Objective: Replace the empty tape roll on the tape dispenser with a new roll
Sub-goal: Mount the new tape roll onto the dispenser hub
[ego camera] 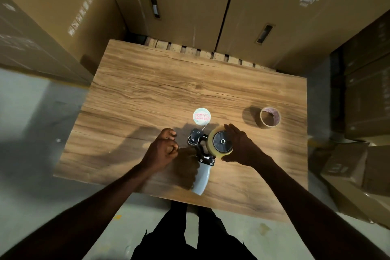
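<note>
Tape dispenser (201,154) work is judged to be well along, and the scene is set out from the biggest thing down. Stacked cardboard boxes (190,2) are seen behind and to both sides of the wooden surface (158,82), on which everything is laid. The dispenser lies on its side near the front edge, its pale handle (201,177) pointed toward the person. A new roll (219,143) of clear tape is already seated on the dispenser's black hub. The right hand (242,145) is cupped around that roll, its grip closed on the outer edge from the right. The left hand (163,150) is held just left of the dispenser's front end, fingers pinched narrow; whether a tape end is held there cannot be told. The empty cardboard core (270,119) is set well apart at the right, so removal is taken as done. A small round label (201,116) lies just beyond the dispenser. What is left, by this reading, is threading the tape through the front roller and over the blade.
</note>
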Tool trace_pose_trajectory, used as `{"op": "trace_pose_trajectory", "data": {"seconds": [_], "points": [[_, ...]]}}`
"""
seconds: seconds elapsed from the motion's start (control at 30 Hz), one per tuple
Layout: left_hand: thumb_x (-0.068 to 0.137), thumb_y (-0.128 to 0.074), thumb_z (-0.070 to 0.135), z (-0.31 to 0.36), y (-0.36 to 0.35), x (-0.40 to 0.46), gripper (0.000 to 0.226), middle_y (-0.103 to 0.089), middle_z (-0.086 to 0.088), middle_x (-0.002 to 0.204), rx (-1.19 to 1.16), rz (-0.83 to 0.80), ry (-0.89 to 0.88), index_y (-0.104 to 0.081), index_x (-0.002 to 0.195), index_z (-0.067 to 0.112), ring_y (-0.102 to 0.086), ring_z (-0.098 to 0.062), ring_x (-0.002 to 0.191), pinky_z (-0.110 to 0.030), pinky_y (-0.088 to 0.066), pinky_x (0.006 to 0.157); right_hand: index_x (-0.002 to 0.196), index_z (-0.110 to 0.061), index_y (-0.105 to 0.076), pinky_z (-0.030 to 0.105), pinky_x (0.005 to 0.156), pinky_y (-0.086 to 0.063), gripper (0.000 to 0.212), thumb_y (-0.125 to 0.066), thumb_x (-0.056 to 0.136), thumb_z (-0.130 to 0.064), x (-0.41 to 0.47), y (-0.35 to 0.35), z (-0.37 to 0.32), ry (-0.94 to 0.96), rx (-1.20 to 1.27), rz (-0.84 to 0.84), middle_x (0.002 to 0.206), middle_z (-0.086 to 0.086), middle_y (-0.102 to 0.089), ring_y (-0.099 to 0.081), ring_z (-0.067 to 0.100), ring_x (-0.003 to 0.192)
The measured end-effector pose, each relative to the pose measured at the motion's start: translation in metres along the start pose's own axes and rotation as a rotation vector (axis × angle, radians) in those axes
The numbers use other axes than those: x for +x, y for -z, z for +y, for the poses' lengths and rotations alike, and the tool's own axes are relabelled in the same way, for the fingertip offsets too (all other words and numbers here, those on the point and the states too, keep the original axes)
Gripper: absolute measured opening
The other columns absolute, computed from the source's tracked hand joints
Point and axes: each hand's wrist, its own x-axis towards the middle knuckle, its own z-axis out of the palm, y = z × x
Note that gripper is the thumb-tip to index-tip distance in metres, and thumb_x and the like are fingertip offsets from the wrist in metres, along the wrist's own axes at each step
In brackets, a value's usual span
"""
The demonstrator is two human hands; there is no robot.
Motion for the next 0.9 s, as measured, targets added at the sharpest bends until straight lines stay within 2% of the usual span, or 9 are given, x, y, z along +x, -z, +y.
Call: {"op": "trace_pose_trajectory", "data": {"seconds": [0.1, 0.17, 0.23, 0.3, 0.47, 0.57, 0.63, 0.73, 0.9], "points": [[0.075, -0.069, 0.008, -0.002, 0.006, 0.008, 0.006, -0.058, -0.005, 0.130, -0.052, -0.064, -0.019, -0.069, 0.079, 0.011, -0.060, -0.010, 0.123, -0.027, -0.048, 0.097, 0.163, 0.004, -0.001, 0.052, 0.124, -0.033, 0.144, -0.088, 0.069, -0.060, -0.013, -0.017, -0.004, -0.051, 0.130, 0.150, 0.171, 0.028, -0.013, -0.022, 0.044, 0.157], [0.076, -0.070, 0.006, -0.002, 0.009, 0.015, 0.009, -0.061, -0.005, 0.132, -0.040, -0.089, -0.025, -0.068, 0.081, 0.013, -0.057, -0.005, 0.128, -0.026, -0.046, 0.101, 0.161, 0.010, -0.012, 0.057, 0.112, -0.046, 0.143, -0.073, 0.068, -0.081, -0.022, -0.042, -0.011, -0.111, 0.171, 0.386, 0.161, 0.035, -0.033, -0.040, 0.050, 0.145], [0.077, -0.069, 0.006, 0.001, 0.011, 0.022, 0.008, -0.064, -0.005, 0.131, -0.028, -0.116, -0.048, -0.065, 0.081, 0.013, -0.056, -0.004, 0.130, -0.025, -0.045, 0.102, 0.157, 0.011, -0.026, 0.052, 0.099, -0.052, 0.135, -0.082, 0.065, -0.071, -0.036, -0.065, -0.034, -0.226, 0.260, 0.550, 0.144, 0.030, -0.051, -0.054, 0.046, 0.125], [0.077, -0.066, 0.012, 0.003, 0.012, 0.028, 0.004, -0.067, -0.006, 0.126, -0.052, -0.131, -0.074, -0.063, 0.079, 0.013, -0.059, -0.006, 0.127, -0.025, -0.047, 0.098, 0.156, 0.007, -0.027, 0.050, 0.095, -0.052, 0.136, -0.089, 0.059, -0.064, -0.050, -0.083, -0.063, -0.293, 0.342, 0.629, 0.135, 0.025, -0.053, -0.054, 0.041, 0.116], [0.076, -0.069, 0.011, 0.010, 0.016, 0.043, 0.007, -0.075, -0.006, 0.095, -0.061, -0.161, 0.012, -0.063, 0.078, 0.015, -0.072, -0.014, 0.095, -0.032, -0.054, 0.072, 0.163, -0.001, -0.006, 0.050, 0.099, -0.050, 0.151, -0.096, 0.053, -0.052, -0.054, -0.119, -0.097, -0.478, 0.585, 0.558, 0.131, 0.024, -0.046, -0.051, 0.044, 0.114], [0.077, -0.073, 0.006, 0.010, 0.021, 0.048, 0.010, -0.073, -0.003, 0.078, -0.036, -0.186, 0.037, -0.068, 0.081, 0.014, -0.064, -0.004, 0.072, -0.026, -0.049, 0.065, 0.163, -0.002, 0.008, 0.047, 0.095, -0.053, 0.153, -0.096, 0.059, -0.042, -0.044, -0.126, -0.109, -0.509, 0.715, 0.534, 0.138, 0.030, -0.050, -0.054, 0.046, 0.120], [0.077, -0.074, 0.006, 0.008, 0.022, 0.049, 0.009, -0.074, -0.001, 0.077, -0.038, -0.202, 0.065, -0.072, 0.081, 0.014, -0.061, 0.002, 0.069, -0.020, -0.048, 0.065, 0.162, -0.007, 0.014, 0.046, 0.097, -0.053, 0.149, -0.093, 0.062, -0.034, -0.035, -0.125, -0.112, -0.539, 0.786, 0.576, 0.143, 0.030, -0.052, -0.056, 0.045, 0.124], [0.083, -0.074, 0.005, 0.009, 0.019, 0.049, 0.007, -0.078, -0.008, 0.077, -0.145, -0.208, 0.203, -0.077, 0.088, 0.007, -0.066, 0.001, 0.063, -0.014, -0.050, 0.060, 0.161, -0.018, 0.017, 0.043, 0.088, -0.056, 0.141, -0.084, 0.063, -0.027, -0.023, -0.120, -0.112, -0.577, 0.876, 0.656, 0.131, 0.026, -0.065, -0.066, 0.043, 0.110], [0.093, -0.064, -0.005, 0.021, 0.014, 0.048, 0.006, -0.072, -0.014, 0.066, -0.427, -0.220, 0.410, -0.070, 0.093, -0.005, -0.071, -0.015, 0.053, -0.023, -0.055, 0.047, 0.164, -0.011, 0.016, 0.031, 0.083, -0.052, 0.142, -0.085, 0.063, -0.007, -0.020, -0.119, -0.105, -0.565, 0.936, 0.648, 0.131, 0.015, -0.069, -0.068, 0.031, 0.109]]}}
